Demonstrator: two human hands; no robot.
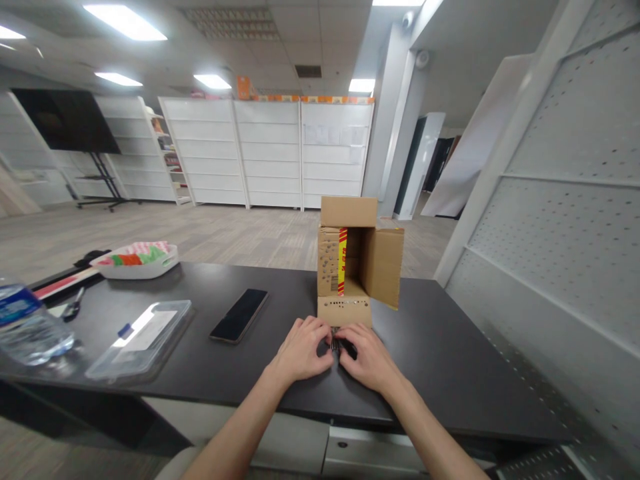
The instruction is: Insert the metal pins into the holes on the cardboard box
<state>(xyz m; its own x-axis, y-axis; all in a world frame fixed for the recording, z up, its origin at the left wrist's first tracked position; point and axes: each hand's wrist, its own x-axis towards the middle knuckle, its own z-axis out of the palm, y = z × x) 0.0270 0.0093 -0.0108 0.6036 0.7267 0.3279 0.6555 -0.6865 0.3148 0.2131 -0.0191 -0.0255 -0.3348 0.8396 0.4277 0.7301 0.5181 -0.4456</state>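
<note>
A bunch of thin metal pins [335, 339], perhaps screws or nails, stands between my two hands on the dark table. My left hand [305, 350] closes on the bunch from the left with curled fingers and thumb. From the right, my right hand [367, 353] presses in the same way, and the fingers of both hands nearly meet. Just beyond the fingertips, an open cardboard box [329, 260] lies on its side with its mouth toward me. Its lower flap [345, 312] has a row of small holes or dots. Several small round spots dot its left flap.
Left of my hands lie a black phone [240, 315] and a clear plastic case [143, 339]. Further left are a water bottle [33, 323], a pen [75, 305] and a white basket [173, 261] with colourful contents. A perforated white panel [565, 200] rises along the right.
</note>
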